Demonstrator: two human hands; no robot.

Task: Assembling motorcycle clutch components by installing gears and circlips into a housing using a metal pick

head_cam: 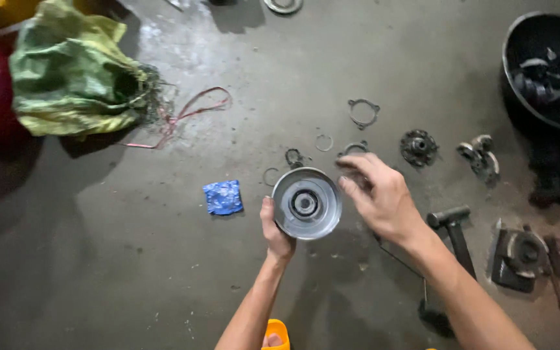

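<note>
Below, a crumpled blue packet [223, 197] lies on the grey floor [98, 259] left of a round metal pulley [306, 203]. Left hand [275, 234] grip pinches the pulley's rim; right hand [380, 196] grip, loosely curled, touches its upper edge.

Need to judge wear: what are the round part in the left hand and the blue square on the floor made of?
Round pulley-like part: looks like bare metal, dull silver-grey with a soft sheen, darker hub. Blue square: probably folded cloth or a crinkled wrapper; mottled, creased surface, too blurred to be sure.

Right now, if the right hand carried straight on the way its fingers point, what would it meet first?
The right hand points up-left, fingertips at the rim of the metal pulley held by the left hand. It would likely meet that rim first; depth is unclear.
</note>
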